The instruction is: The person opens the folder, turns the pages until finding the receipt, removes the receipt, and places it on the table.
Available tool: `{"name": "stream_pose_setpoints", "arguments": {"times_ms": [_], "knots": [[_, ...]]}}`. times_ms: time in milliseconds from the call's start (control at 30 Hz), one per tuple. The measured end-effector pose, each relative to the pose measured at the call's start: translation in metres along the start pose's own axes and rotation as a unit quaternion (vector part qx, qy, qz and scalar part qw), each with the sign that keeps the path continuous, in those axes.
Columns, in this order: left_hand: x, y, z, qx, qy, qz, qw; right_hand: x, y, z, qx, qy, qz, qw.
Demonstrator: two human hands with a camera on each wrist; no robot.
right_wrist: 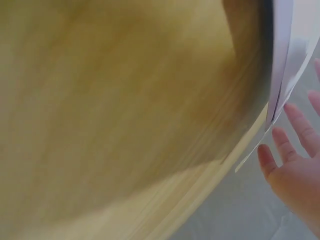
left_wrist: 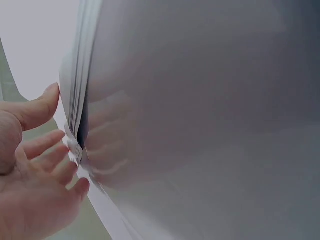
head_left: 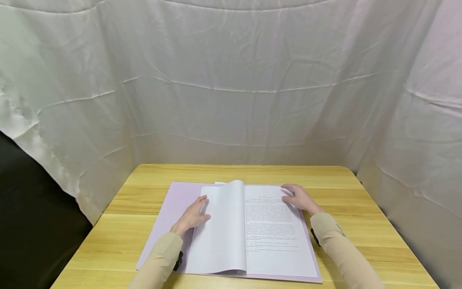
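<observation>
An open document folder with a pale purple cover (head_left: 180, 200) lies on the table, its white pages spread inside. The turned stack of pages (head_left: 220, 228) on the left is blank on top and bulges up near the middle. Printed text fills the right page (head_left: 272, 224). At the left edge of the turned stack is my left hand (head_left: 192, 215), thumb and fingertips touching the sheets; the left wrist view shows several layered page edges (left_wrist: 77, 85) beside the thumb. My right hand (head_left: 301, 198) rests at the upper right edge of the printed page, fingers extended over the paper.
The light wooden table (head_left: 108, 241) has rounded far corners. Grey-white curtains (head_left: 252, 100) hang behind it and along both sides. Something black (head_left: 32, 216) stands at the left, beyond the table edge.
</observation>
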State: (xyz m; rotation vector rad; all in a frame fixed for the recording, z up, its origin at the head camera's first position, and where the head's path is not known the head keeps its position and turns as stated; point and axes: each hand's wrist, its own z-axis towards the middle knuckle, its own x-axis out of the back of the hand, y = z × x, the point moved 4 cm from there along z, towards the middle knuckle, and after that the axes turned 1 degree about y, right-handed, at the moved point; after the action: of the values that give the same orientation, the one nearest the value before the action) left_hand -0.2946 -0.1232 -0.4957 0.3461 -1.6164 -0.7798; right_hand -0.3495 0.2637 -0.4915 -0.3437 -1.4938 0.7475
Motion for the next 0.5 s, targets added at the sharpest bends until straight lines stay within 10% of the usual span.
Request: {"name": "stream_pose_setpoints", "arguments": {"times_ms": [500], "knots": [[-0.0024,-0.0062,-0.0010,-0.025,-0.106,0.031,0.9936,-0.0001,0.0040,0.0098,0.014,0.008,-0.053,0.9985]]}}
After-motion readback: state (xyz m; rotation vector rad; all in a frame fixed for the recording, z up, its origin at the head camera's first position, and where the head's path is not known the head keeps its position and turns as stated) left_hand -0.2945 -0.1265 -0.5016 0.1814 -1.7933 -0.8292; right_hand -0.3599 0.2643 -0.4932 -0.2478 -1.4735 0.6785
